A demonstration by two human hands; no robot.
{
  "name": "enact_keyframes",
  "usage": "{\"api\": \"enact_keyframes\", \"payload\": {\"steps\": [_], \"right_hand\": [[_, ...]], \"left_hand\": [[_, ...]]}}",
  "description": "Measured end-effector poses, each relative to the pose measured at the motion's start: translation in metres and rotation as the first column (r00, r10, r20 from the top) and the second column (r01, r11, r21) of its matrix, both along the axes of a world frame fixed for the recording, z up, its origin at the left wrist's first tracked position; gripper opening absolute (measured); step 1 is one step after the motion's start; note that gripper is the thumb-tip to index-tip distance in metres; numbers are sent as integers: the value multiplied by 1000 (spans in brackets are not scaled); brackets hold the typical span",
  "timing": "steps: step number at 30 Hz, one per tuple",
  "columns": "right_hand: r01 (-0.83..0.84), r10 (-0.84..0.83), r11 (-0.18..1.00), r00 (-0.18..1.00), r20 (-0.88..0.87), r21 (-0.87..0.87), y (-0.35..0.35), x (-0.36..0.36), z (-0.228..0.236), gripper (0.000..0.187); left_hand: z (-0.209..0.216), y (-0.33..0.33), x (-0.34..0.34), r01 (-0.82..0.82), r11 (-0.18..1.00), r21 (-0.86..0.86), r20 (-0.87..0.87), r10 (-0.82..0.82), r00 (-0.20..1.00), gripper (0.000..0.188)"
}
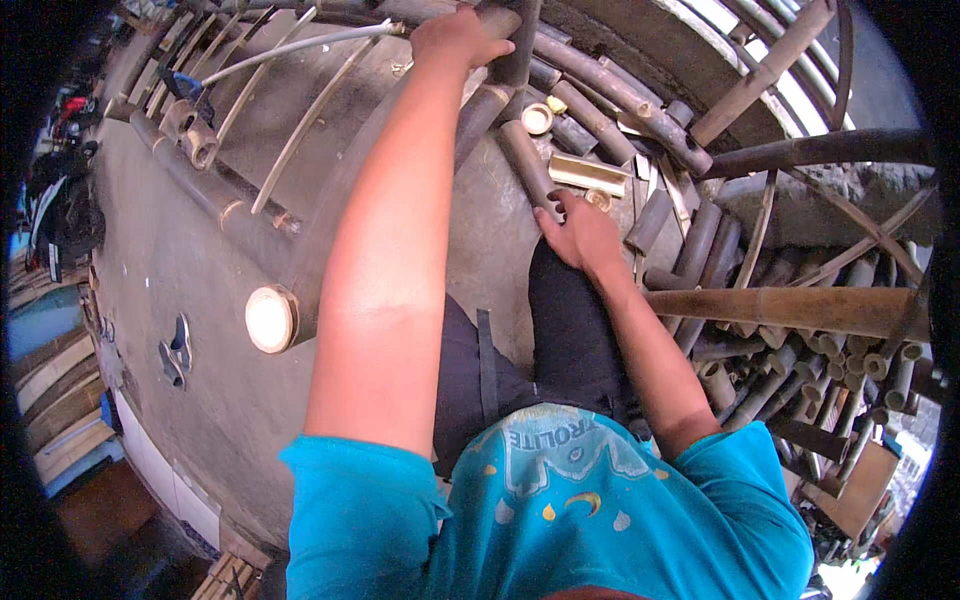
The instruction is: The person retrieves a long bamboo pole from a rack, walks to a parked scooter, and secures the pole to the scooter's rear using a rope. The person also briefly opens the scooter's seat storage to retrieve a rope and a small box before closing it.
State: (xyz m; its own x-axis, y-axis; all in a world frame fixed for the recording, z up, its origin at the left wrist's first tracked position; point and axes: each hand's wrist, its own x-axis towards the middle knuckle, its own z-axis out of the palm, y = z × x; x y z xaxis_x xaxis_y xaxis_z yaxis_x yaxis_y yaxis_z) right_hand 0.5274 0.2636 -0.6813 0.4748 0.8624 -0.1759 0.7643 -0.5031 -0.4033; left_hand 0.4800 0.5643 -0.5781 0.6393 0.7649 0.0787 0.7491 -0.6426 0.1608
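Note:
At the top of the view my left hand (458,40) is stretched far forward. It grips a bamboo tube (499,20), its thumb along the near side and its fingertips mostly hidden. Just right of it stands a dark, thicker bamboo post (515,60). My right hand (583,238) is closed round the near end of a short brown bamboo tube (525,160), beside my right knee. That tube slants away from me toward the dark post. A split, pale bamboo piece (590,175) lies right of it.
A thick bamboo pole with a pale cut end (270,318) lies on the left. Bamboo strips (315,125) and a pale rod with a blue part (300,50) are beyond. Cut tubes (790,350) are piled right, under a bamboo rail (790,310). Shoes (175,350) sit left.

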Motion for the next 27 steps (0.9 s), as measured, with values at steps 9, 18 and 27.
{"api": "enact_keyframes", "payload": {"steps": [9,18,27], "right_hand": [[148,-145,989,983,-108,19,-8,15,11,44],[130,-126,990,990,-64,53,-8,23,4,40],[135,-130,987,990,-54,82,-9,24,0,41]], "left_hand": [[-2,-12,4,-69,998,7,-9,69,998,80],[1,-16,8,-138,990,-20,-43,137,990,78],[5,-28,10,-145,989,21,-6,145,989,74]]}}
